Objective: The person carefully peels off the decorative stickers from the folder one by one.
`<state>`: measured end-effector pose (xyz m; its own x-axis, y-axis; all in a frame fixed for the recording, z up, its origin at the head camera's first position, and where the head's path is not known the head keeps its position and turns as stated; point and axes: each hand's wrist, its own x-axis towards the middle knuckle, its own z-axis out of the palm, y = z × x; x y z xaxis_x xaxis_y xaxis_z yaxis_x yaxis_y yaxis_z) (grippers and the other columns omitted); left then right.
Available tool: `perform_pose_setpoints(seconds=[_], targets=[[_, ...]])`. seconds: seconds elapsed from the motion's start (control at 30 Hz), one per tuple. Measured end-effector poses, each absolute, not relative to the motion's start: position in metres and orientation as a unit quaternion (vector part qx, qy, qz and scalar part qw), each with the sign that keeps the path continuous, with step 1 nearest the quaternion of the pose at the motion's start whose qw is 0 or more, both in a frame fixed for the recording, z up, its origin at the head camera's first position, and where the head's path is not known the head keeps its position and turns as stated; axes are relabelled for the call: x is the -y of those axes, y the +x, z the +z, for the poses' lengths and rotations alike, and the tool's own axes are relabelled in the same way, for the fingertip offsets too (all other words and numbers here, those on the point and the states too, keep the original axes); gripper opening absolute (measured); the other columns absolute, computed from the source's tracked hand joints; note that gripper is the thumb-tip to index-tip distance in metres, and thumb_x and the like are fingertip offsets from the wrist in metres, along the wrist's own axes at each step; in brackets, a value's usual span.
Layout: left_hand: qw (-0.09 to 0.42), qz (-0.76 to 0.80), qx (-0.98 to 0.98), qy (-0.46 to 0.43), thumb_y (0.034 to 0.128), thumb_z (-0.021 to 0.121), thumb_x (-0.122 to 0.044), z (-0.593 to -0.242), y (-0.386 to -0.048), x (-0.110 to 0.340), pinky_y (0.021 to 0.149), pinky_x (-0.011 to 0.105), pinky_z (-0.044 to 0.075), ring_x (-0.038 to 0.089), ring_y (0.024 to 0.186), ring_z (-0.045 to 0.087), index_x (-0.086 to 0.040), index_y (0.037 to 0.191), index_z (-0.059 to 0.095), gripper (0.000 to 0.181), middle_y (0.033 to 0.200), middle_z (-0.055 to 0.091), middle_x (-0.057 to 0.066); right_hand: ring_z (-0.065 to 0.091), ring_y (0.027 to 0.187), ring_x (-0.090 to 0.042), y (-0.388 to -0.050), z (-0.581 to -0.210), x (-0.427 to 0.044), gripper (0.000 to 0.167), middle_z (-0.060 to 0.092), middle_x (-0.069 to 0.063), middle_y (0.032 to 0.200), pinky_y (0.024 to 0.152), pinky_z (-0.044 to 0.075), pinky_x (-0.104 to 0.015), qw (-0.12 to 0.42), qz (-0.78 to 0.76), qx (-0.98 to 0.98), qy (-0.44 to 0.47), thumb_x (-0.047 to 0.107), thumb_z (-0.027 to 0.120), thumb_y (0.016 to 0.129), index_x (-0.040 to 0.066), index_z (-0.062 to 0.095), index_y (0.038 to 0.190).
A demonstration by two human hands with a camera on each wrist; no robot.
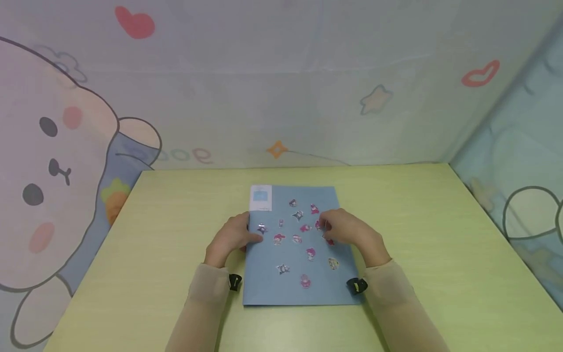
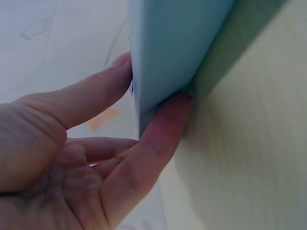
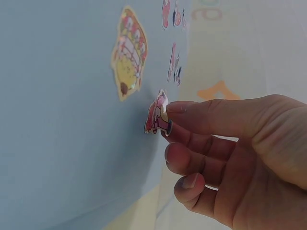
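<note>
A blue folder (image 1: 264, 286) lies on the table with several small cartoon stickers scattered over its front. My left hand (image 1: 232, 235) holds its left edge, thumb on top; in the left wrist view, fingers (image 2: 148, 148) reach beneath the folder's edge. Over the folder's right side, my right hand (image 1: 347, 227) pinches a small pink sticker (image 3: 163, 111) between thumb and index finger. That sticker is close to the folder's surface; whether it touches is unclear. Nearby on the folder is a yellow sticker (image 3: 129, 57) shaped like a cartoon figure.
A white label (image 1: 261, 204) with a blue square marks the folder's top left corner. The pale yellow table (image 1: 176, 210) extends on both sides. Behind it hangs a light printed cloth (image 1: 264, 98), and a bear figure (image 1: 53, 210) is printed at the left.
</note>
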<state>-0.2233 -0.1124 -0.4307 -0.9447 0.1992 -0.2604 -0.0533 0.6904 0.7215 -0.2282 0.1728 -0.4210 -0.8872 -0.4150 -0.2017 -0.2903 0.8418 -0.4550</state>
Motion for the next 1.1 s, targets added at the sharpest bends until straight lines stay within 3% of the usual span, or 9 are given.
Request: perform_pose_setpoints(seconds=[0.57,1.1], targets=[[0.162,0.396,-0.903,0.037,0.0850,0.075,-0.006,-0.4328,-0.2224,0.1122,0.062,0.035,0.055,0.025,0.078,0.064,0.002,0.131,0.048,0.054,0.105,0.063,0.017,0.050,0.070,-0.020,-0.2271,-0.4186,-0.1740,0.011,0.054,-0.004,0.074,0.060,0.042,-0.030,0.138,-0.204,-0.951,-0.188,-0.002,0.065,0.088,0.006,0.058,0.085],[0.164,0.402,-0.900,0.039,0.0851,0.075,-0.005,-0.4325,-0.2216,0.1129,0.062,0.035,0.056,0.026,0.078,0.065,0.003,0.131,0.047,0.055,0.105,0.063,0.018,0.050,0.072,-0.020,-0.2236,-0.4115,-0.1780,0.014,0.054,-0.004,0.075,0.060,0.043,-0.030,0.131,-0.216,-0.949,-0.188,-0.005,0.060,0.087,0.008,0.056,0.083]])
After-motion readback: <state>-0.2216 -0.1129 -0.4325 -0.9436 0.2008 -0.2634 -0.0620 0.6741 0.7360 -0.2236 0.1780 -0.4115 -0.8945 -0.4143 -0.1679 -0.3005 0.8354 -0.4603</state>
